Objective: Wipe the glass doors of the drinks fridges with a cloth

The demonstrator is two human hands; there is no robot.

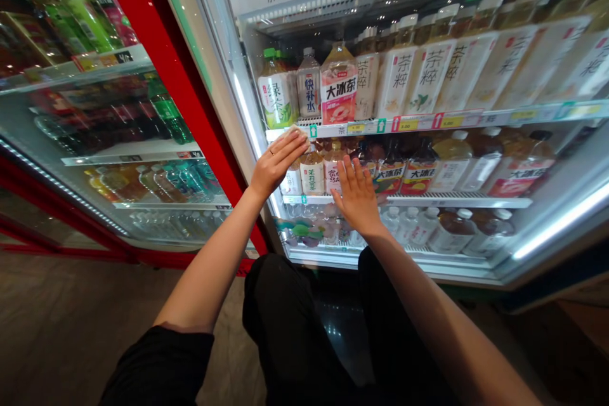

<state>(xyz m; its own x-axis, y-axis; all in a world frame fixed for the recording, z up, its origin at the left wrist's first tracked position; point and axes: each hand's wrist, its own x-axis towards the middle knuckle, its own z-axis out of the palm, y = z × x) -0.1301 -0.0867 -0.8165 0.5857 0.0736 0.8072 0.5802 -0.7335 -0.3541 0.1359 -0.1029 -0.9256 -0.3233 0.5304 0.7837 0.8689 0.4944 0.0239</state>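
My left hand (281, 162) lies flat with its fingers together, pressing a small pale cloth (299, 132) against the glass door (295, 269) of a drinks fridge. Most of the cloth is hidden under the fingertips. To its right, my right hand (358, 196) rests on the same glass with fingers stretched and nothing in it. Behind the glass, near the left fingertips, stand a green-capped tea bottle (276, 90) and a pink-labelled tea bottle (339, 92). White-labelled bottles (311, 176) stand on the shelf between the two hands.
Rows of tall white-labelled bottles (431, 73) fill the upper shelf, with a price strip (428, 120) along its edge. A second fridge with a red frame (190, 95) stands at left. My knees (280, 304) are bent close to the fridge's lower edge above the grey floor (61, 323).
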